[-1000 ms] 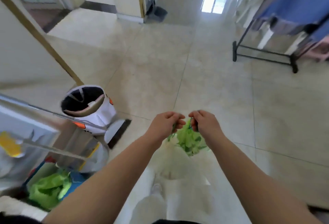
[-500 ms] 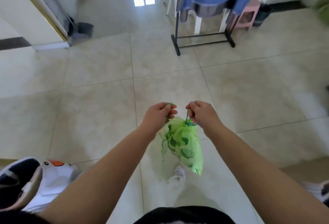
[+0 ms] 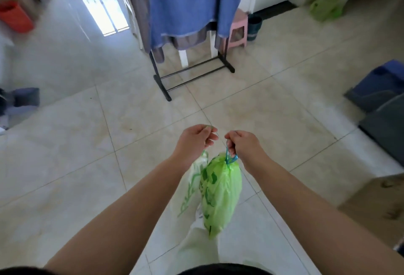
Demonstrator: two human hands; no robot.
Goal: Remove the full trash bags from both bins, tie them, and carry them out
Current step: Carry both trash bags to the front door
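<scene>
Left hand (image 3: pixel 195 141): we close it on the paler white-green bag (image 3: pixel 193 184), hanging below.
Right hand (image 3: pixel 242 146): we grip the blue drawstring (image 3: pixel 229 158).
Green bag (image 3: pixel 220 193): hangs straight down beneath our right hand, long axis vertical, touching its neighbour, clear of the floor (image 3: pixel 65 154).

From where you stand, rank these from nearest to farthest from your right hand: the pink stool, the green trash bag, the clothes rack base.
1. green trash bag, hanging directly under right hand
2. clothes rack base, on the floor ahead
3. pink stool, behind the rack, ahead-right
</scene>
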